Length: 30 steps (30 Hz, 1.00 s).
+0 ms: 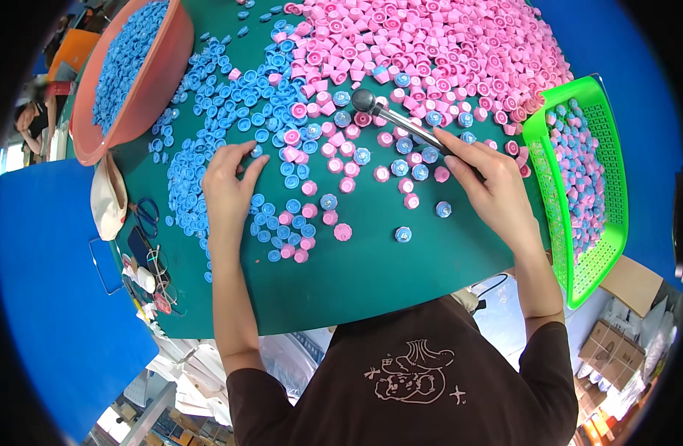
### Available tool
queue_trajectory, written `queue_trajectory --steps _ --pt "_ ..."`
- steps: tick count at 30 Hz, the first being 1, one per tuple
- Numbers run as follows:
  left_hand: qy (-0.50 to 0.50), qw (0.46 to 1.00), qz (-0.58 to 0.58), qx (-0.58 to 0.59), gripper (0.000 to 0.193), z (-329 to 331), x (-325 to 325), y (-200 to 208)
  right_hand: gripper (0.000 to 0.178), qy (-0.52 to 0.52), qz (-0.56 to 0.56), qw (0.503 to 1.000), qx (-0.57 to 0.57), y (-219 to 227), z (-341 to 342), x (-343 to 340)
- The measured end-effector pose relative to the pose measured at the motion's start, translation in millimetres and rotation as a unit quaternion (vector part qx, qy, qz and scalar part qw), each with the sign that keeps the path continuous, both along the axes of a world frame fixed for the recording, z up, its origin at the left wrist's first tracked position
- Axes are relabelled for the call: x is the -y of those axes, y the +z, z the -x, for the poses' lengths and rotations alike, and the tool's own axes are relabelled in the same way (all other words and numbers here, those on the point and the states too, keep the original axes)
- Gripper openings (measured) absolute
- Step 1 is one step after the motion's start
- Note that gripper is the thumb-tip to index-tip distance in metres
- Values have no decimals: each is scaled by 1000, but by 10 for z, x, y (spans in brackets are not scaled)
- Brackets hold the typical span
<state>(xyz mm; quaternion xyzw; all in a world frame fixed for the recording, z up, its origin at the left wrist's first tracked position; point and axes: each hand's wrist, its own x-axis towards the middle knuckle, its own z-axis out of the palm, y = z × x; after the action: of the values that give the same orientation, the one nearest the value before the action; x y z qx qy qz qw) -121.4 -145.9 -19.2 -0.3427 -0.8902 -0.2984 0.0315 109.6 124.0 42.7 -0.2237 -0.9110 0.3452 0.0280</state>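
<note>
Mallet [365, 102] clutched in my right hand [488, 169], upper centre; my left hand [232, 172] pinches a blue cap [257, 151], probably for assembly, needing alignment with a pink cup [309, 188] next.

I see bright, fairly even light over the green tabletop [386, 282], whose near edge bows; toward my view's black, curved rim, details soften.

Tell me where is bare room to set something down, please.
Bare: the near strip of the green table, between the forearms, bounded by its front edge and scattered pieces. Crowded: the far side, under the pink pile, and the left, under blue caps.
</note>
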Motion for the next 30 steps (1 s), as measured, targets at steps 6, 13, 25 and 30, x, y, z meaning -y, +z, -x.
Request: queue_trajectory --steps 6,13,25,30 --pt "20 999 3 36 24 39 -32 66 37 -30 54 996 -70 -57 -131 -104" --pt "-216 971 -92 -51 24 -299 -970 265 36 -45 93 991 -90 -44 -184 -121" --pt "-218 975 7 -44 28 -234 -1223 133 37 -32 98 993 -65 -172 -268 -129" --pt "-182 983 -20 -27 32 -201 -1039 328 39 -1 74 994 -76 38 -183 -28"
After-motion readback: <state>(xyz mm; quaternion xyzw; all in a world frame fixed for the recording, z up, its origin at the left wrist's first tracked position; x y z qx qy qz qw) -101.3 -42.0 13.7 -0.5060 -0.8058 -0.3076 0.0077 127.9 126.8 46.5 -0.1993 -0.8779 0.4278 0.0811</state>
